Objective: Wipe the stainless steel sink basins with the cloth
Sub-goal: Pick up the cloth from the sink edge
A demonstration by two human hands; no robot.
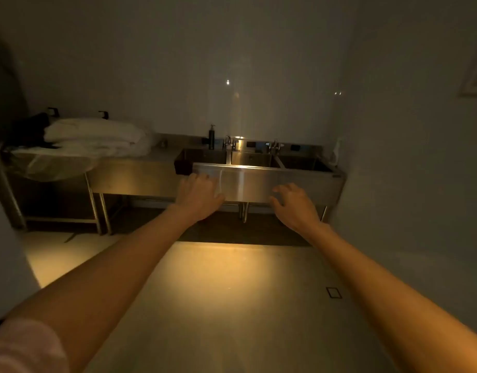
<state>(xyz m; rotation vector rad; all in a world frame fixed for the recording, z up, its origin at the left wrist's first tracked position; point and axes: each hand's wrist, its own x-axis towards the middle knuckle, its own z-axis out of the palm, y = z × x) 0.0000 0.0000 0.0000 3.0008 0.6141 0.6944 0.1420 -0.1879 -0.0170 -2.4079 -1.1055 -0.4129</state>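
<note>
Reaching forward with both bare arms, the person stands back from the long stainless steel sink unit with its three basins, and the wiping looks not yet begun. The left hand is held out with fingers spread and relaxed, gripping nothing; seen against the sink unit's front panel, it lies near that panel's left end, though whether it touches the steel cannot be told. The right hand hangs in front of the panel's right half, fingers loosely curled and apart, also holding nothing.

No cloth is in either hand. The likeliest source is the pile of folded white towels lying on the steel desk to the left of the sink unit, well apart from both hands; whether one of these is the cloth meant cannot be said for certain. A dark pump bottle stands behind the left basin, and two taps rise along the back edge of the sink unit.

The room is dim, so whether the basins hold water or dirt cannot be made out. Judging by this, everything remains: fetching a cloth, then wiping the left, middle and right basins in turn.
</note>
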